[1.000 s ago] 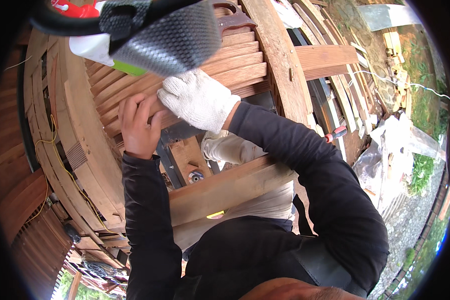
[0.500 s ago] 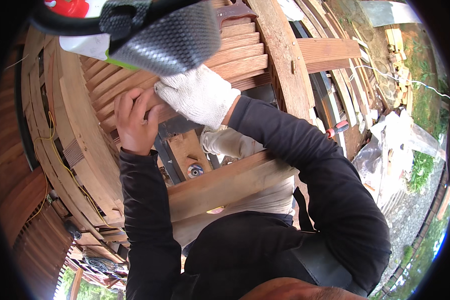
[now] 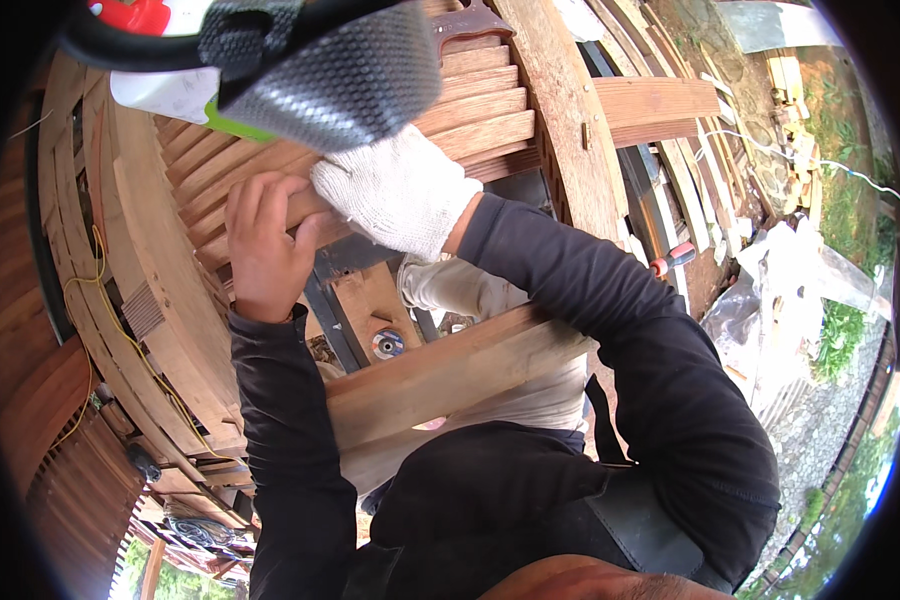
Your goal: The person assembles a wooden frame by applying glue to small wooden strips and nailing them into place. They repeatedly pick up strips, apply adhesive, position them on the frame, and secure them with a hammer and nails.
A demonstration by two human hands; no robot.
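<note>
My left hand (image 3: 264,240) is bare, its fingers curled over a wooden slat (image 3: 306,206) at the near edge of a row of similar slats (image 3: 475,115). Beside it, my right hand (image 3: 402,195), in a white knit glove, is closed around the same slat. Its fingertips are partly hidden under a grey textured strap (image 3: 340,80) hanging close in front of the camera. Below the hands a thick wooden beam (image 3: 450,375) crosses in front of my body. Beyond that beam, a round abrasive disc (image 3: 387,344) rests on a board.
At the top a brown saw-like handle (image 3: 472,24) lies on the slats. A red-and-black-handled screwdriver (image 3: 674,259) sits right of my right arm. Long planks (image 3: 575,130) run along the right, with clear plastic sheeting (image 3: 770,290) beyond. A yellow cord (image 3: 120,325) trails down the left boards.
My left hand and forearm have shifted slightly left, and its fingers look more tucked. The right hand stays nearly in place on the slat.
</note>
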